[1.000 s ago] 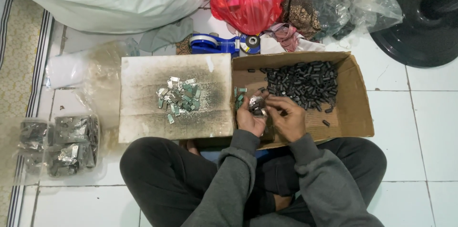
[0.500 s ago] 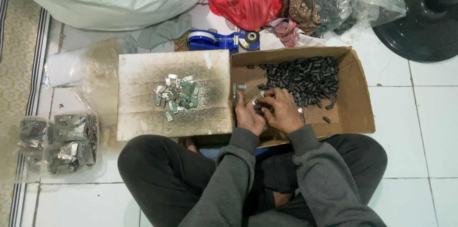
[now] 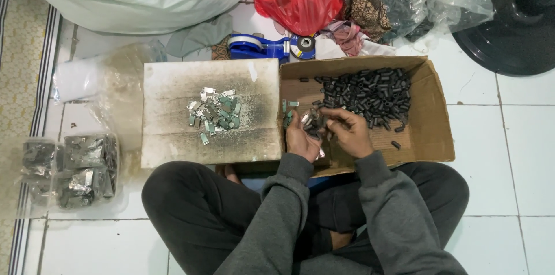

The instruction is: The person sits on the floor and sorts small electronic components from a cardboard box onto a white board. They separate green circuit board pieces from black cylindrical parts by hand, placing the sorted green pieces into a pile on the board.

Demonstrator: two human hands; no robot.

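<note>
Sitting on white floor tiles [image 3: 520, 153], left hand [image 3: 302, 139] cups metal clips [image 3: 309, 122], right hand [image 3: 348, 132] fingers pinching one, centre frame, over cardboard box [image 3: 430, 130] of black tubes [image 3: 367, 93]; sooty board [image 3: 211, 110] left.

White tiled floor [image 3: 520, 153] with a patterned mat [image 3: 20, 67] at one edge, evenly lit.

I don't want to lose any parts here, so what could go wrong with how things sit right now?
1. The left hand cups several small metal pieces; tilting it could spill them among the black tubes in the cardboard box.
2. The pile of metal clips lies loose on the flat board with no rim, so a bump from a knee could scatter them onto the tiled floor.
</note>
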